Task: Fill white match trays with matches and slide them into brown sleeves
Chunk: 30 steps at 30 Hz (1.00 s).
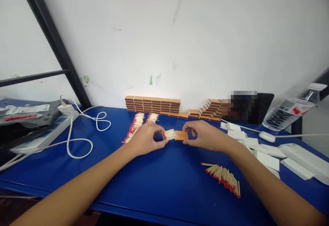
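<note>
Head view, tray: a small white matchbox tray (169, 134) at the centre of the frame, filled with pale matchsticks, their red heads showing mostly toward its left end and lower edge.
Sleeve: an orange-brown matchbox sleeve (182, 135) just right of the tray, with darker red characters printed on its upward face.
Tray direction: long axis runs left to right across the frame, right end tilted slightly upward; open side faces up.
Sleeve direction: long axis also left to right, nearly level, its left end against the tray's right end; whether the tray enters it, I cannot tell.
Left hand (145, 138): thumb and fingers pinched on the tray's left end.
Right hand (205, 135): thumb and fingers pinched on the sleeve, apart from the left hand.
</note>
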Available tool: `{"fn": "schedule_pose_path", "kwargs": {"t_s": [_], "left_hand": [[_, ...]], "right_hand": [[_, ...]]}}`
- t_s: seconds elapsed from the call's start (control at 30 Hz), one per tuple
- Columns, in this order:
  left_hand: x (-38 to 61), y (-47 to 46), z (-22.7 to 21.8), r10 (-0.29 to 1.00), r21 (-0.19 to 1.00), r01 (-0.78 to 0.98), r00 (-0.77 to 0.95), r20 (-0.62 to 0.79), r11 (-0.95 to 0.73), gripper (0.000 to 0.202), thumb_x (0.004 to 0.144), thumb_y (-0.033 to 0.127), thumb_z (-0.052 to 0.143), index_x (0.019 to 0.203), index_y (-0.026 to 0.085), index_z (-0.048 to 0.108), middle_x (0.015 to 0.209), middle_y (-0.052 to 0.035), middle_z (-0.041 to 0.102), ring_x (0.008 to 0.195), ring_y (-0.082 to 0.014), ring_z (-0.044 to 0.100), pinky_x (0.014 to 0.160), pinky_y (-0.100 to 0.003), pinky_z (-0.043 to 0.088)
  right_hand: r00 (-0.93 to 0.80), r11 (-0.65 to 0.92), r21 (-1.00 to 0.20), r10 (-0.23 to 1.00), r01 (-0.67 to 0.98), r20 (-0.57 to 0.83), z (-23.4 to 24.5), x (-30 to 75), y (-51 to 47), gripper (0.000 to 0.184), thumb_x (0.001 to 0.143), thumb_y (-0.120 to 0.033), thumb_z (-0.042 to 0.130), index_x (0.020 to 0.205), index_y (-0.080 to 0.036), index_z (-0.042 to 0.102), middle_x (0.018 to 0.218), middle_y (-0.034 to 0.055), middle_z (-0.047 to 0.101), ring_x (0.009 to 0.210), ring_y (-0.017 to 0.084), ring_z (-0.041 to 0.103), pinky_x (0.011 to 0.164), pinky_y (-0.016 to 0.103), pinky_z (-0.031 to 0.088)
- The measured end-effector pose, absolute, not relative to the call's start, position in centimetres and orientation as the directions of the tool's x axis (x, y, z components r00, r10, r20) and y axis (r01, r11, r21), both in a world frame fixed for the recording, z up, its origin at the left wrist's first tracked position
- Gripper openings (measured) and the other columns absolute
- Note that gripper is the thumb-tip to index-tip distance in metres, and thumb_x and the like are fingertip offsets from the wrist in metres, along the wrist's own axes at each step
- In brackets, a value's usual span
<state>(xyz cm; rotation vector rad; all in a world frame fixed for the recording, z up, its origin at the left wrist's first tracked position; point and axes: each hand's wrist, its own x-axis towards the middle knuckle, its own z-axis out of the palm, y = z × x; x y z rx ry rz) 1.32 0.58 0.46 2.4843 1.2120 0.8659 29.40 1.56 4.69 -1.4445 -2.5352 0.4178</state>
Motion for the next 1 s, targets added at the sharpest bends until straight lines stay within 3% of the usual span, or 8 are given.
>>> {"fn": "schedule_pose_path", "kwargs": {"t_s": [0.27,0.57,1.0], "left_hand": [[1.0,1.1,0.9,0.758,0.397,0.654,0.477,0.444,-0.644,0.027,0.083,0.035,0.086,0.105,0.023,0.076,0.103,-0.0049,0.076,0.101,-0.0267,0.067,0.087,-0.040,0.052],[0.8,1.6,0.6,0.757,0.438,0.619,0.500,0.421,-0.652,0.029,0.087,0.036,0.083,0.113,0.023,0.077,0.109,-0.0058,0.079,0.103,-0.0279,0.070,0.089,-0.041,0.053],[0.7,2.0,0.6,0.756,0.542,0.528,0.487,0.438,-0.654,0.032,0.089,0.035,0.081,0.118,0.023,0.077,0.108,-0.0041,0.078,0.100,-0.0245,0.069,0.087,-0.038,0.053]], "right_hand": [[-0.508,0.507,-0.389,0.854,0.769,0.110,4.0,29.5,1.9,0.029,0.084,-0.042,0.078,0.104,-0.022,0.074,0.080,0.0010,0.068,0.071,0.019,0.063,0.066,0.032,0.043],[-0.481,0.526,-0.448,0.848,0.723,0.221,3.4,29.2,2.2,0.032,0.086,-0.042,0.077,0.112,-0.023,0.075,0.079,0.0008,0.068,0.070,0.019,0.062,0.067,0.031,0.043],[-0.415,0.462,-0.575,0.883,0.675,0.222,2.8,29.0,2.6,0.041,0.085,-0.046,0.077,0.118,-0.021,0.075,0.072,-0.0011,0.066,0.065,0.018,0.059,0.065,0.032,0.043]]}}
